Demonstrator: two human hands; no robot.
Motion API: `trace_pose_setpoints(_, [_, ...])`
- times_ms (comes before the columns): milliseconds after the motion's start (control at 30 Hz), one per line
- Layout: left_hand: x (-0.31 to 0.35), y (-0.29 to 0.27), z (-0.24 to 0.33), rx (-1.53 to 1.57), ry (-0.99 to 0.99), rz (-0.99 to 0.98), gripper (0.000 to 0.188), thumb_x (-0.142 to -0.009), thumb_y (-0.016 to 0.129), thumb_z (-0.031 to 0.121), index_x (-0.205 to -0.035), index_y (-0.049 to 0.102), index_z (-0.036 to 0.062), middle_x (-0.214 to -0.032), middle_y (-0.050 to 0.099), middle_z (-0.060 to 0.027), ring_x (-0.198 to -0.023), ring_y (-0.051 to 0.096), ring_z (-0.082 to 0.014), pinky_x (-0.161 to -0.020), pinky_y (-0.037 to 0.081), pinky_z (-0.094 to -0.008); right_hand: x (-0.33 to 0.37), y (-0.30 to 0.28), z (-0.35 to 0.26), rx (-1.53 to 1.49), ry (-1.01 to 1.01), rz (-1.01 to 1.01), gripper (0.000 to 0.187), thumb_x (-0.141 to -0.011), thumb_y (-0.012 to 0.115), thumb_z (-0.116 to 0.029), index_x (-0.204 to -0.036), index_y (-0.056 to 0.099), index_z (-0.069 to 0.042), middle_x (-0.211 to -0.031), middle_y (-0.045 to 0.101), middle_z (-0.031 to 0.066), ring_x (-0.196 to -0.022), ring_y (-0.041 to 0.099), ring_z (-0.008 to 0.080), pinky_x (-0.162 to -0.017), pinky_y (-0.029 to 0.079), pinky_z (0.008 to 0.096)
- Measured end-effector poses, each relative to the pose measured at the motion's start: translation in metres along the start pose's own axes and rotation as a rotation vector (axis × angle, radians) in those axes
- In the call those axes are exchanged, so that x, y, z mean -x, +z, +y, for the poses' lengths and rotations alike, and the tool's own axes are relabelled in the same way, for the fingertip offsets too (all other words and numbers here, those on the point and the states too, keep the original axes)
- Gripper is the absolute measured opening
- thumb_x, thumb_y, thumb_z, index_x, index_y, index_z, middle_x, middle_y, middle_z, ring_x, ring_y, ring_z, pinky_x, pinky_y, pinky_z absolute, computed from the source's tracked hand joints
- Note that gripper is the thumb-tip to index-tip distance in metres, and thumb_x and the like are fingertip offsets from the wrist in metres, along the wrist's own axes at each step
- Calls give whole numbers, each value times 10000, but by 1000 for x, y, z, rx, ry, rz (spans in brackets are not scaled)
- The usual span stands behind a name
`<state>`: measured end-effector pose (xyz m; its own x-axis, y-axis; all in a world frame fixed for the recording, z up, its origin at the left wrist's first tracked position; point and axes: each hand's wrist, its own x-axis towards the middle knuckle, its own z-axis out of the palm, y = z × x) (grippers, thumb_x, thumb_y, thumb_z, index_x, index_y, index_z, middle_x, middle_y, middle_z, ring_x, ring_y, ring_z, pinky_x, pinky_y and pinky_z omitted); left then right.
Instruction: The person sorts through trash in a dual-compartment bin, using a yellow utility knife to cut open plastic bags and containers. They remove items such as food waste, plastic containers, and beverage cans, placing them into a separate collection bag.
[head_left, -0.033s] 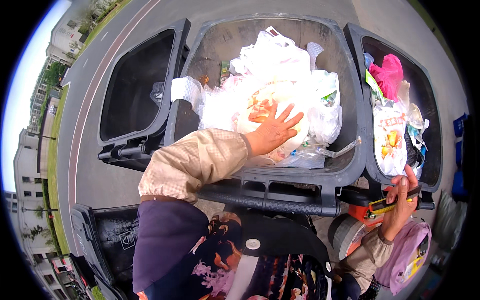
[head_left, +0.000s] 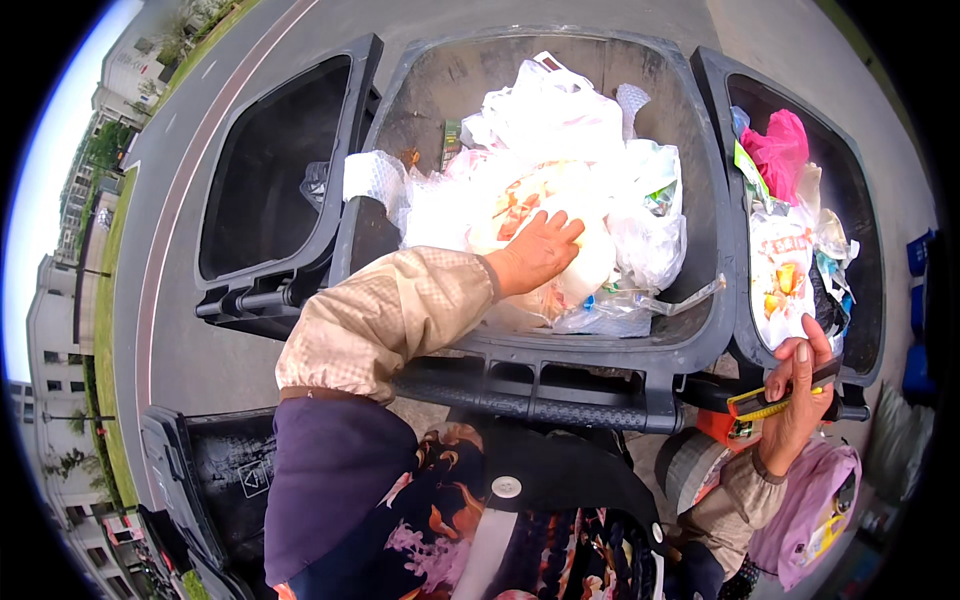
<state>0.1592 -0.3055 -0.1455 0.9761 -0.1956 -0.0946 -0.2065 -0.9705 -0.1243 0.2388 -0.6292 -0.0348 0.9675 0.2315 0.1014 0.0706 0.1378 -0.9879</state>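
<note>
My left hand reaches into the large grey bin, its fingers curled into a white plastic bag with orange-red print. Other white bags and bubble wrap lie heaped around it. At the right, my right hand holds a yellow and black utility knife beside the front edge of the smaller right bin. The knife's blade cannot be made out. Close above that hand, a printed white bag fills part of the right bin.
A dark bin stands at the left with a crumpled clear wrapper inside. A pink bag tops the right bin's rubbish. The big bin's handle bar runs in front of me. A lilac bag hangs at lower right.
My left hand's spread fingers have curled in on the printed bag, and the hand has drawn slightly left and nearer. The knife has tilted a little in my right hand.
</note>
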Motion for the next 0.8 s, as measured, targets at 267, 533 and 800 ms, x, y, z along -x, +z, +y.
trace_pose_setpoints(267, [80, 58, -138, 535, -696, -437, 547, -596, 745, 303, -1031, 597, 7, -1047, 556, -203, -923, 559, -312, -818, 434, -338, -7, 130, 17, -454, 317, -352, 244, -852, 546, -129, -1057, 524, 2, -687, 557, 58, -449, 413, 48, -422, 339, 182])
trace_pose_setpoints(533, [65, 184, -107, 1220, -1071, -228, 640, -603, 724, 233, -1119, 501, -74, -1026, 574, -183, -969, 558, -225, -754, 463, -284, -9, 147, 46, -206, 297, -268, 174, -843, 537, -76, -998, 544, 2, -648, 539, 30, -452, 408, 37, -418, 328, 171])
trace_pose_setpoints(800, [36, 35, -54, 1795, -975, 191, 456, -642, 613, 14, -1084, 526, -56, -859, 609, -121, -658, 581, -165, -537, 458, -258, -13, 139, 55, -92, 164, -219, 172, -851, 527, -80, -1013, 538, -23, -650, 522, 19, -451, 402, 32, -401, 315, 161])
